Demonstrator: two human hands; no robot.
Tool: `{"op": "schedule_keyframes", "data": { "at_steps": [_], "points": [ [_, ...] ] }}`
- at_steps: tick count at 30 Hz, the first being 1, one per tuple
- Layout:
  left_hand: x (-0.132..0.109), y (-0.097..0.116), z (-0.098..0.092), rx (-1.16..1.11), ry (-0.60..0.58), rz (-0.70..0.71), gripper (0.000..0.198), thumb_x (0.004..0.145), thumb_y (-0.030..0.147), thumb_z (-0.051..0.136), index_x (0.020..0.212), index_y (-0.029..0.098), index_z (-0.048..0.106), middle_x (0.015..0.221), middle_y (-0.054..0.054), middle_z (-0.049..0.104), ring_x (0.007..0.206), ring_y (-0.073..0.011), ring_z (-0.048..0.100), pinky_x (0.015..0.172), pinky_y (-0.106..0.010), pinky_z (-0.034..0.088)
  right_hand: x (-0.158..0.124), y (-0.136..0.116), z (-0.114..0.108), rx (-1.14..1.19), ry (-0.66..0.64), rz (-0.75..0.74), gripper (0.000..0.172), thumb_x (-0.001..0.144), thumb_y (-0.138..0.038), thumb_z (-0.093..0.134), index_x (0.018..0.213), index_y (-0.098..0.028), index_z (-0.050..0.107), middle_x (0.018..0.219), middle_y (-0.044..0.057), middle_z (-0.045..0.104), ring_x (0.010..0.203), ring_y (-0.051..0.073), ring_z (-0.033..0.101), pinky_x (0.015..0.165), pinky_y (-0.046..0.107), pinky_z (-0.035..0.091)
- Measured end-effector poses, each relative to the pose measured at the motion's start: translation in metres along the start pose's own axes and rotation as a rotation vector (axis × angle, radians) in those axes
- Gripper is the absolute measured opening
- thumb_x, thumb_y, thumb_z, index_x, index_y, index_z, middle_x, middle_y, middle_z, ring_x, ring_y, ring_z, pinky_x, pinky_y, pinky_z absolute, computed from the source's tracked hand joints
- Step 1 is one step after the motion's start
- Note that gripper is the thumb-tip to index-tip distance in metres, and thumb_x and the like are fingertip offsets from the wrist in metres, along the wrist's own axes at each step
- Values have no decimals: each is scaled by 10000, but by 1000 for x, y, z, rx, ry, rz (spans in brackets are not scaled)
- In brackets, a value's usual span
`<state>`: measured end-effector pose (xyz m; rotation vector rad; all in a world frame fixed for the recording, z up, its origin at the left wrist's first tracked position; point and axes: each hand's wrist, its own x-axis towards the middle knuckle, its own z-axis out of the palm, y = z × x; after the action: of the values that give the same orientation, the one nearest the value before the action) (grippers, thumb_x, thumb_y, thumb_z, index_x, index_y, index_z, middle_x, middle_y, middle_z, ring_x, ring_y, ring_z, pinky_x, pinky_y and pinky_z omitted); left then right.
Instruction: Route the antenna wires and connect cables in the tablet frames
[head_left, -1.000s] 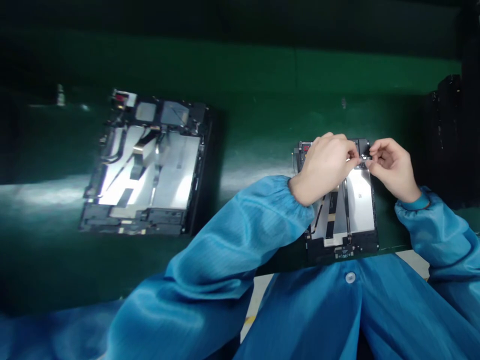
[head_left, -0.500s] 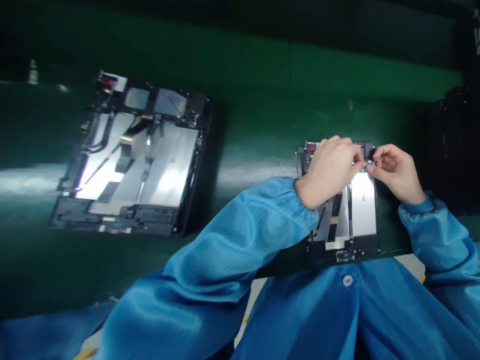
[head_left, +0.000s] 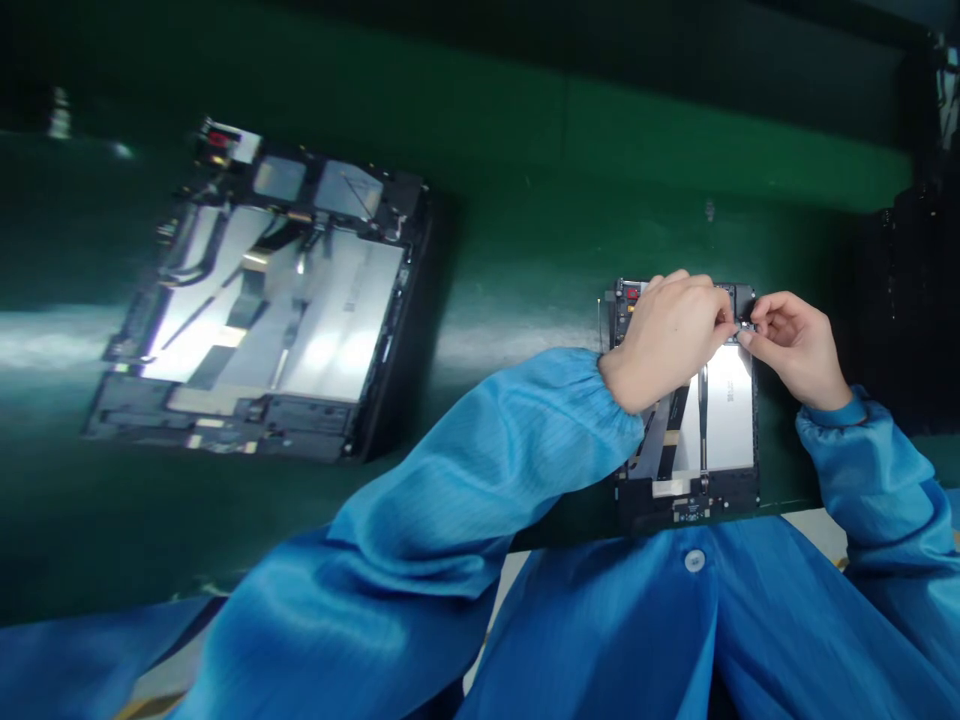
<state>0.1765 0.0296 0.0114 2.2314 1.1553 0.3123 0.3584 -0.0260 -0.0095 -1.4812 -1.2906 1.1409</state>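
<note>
View shifted slightly; hands (head_left: 671, 335) pinched, contents unclear, over open device (head_left: 729, 430); long axis pointing away, red part (head_left: 632, 293) far.

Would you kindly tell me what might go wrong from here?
The bare left hand and right hand nearly meet over the open, flat black device with silver panels, so they might jostle each other. The shiny blue left sleeve covers part of the device and could snag the black flat ribbon cable beside it. The device lies near the front edge of the green table, so a push might send it off.
</note>
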Motion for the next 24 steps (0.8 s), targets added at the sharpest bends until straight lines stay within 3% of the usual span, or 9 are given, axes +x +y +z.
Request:
{"op": "schedule_keyframes", "data": {
  "at_steps": [10,18,22,24],
  "points": [
    [3,2,1,3,-18,-20,165,939,236,647,858,162,769,902,-92,717,1006,-297,637,899,-430,466,4,5,-2,43,15,7,350,645,-306,894,841,-214,619,727,-63,527,678,103,499,652,253,446],
    [4,2,0,22,-22,11,178,941,215,608,945,148,773,984,-113,718,1039,-305,645,923,-438,486,6,-6,0,-100,1,-7,255,661,-237,780,839,-209,600,771,-50,568,661,95,488,622,253,403],
    [-12,-9,-21,5,130,64,314,921,232,596,1198,141,713,1131,-123,698,1052,-276,643,919,-395,501,11,-5,5,-124,9,3,239,608,-191,731,803,-205,595,733,-62,542,630,86,455,593,246,370],
    [-30,-22,-34,38,211,25,314,913,214,551,1181,160,705,1052,-94,710,973,-252,652,872,-369,505,14,-2,4,-85,55,10,254,587,-183,733,796,-211,591,719,-66,531,628,87,453,587,243,370]
  ]
}}
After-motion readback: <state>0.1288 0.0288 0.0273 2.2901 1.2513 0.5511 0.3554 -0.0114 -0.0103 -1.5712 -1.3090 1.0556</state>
